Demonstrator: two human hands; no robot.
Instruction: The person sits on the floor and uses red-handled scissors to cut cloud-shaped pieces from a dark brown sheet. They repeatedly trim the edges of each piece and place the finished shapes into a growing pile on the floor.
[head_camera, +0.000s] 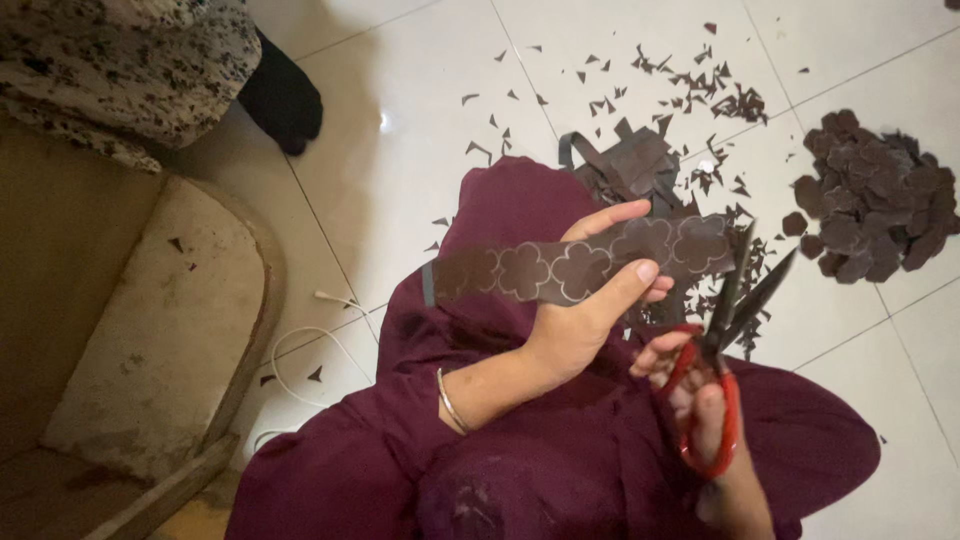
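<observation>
Left hand (585, 315) pinching dark flower-outlined strip (580, 268); right hand (700, 400) gripping red-handled scissors (725, 340), blades parted just right of strip end; cut-flower pile (875, 195) farther right of strip, on tile floor (400, 120).

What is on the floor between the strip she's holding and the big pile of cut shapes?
In the head view, the open scissors and small dark scraps lie between the strip and the pile; the rest is bare tile.

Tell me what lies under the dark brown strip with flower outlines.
Under the dark brown strip with flower outlines lie the left hand, maroon cloth and brown offcuts on the white tiled floor. Anything directly beneath is covered.
</observation>
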